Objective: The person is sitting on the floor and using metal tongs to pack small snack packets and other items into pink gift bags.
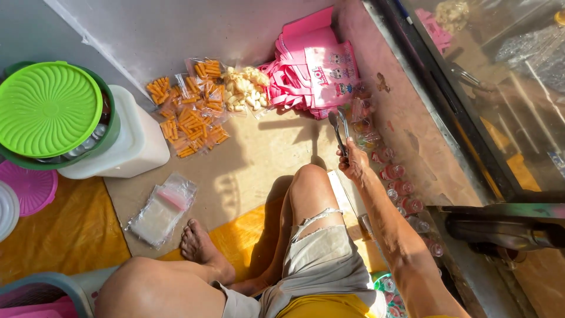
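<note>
1 right hand (354,163) grips metal tongs (339,131) above small cups (395,172).

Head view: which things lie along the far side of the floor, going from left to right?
Green lid → white container → orange snack bags → white snack bag → pink bags → tongs in right hand.

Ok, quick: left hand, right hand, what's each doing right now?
Left hand: not in view.
Right hand: closed on metal tongs, pointing toward the small bagged items.
</note>
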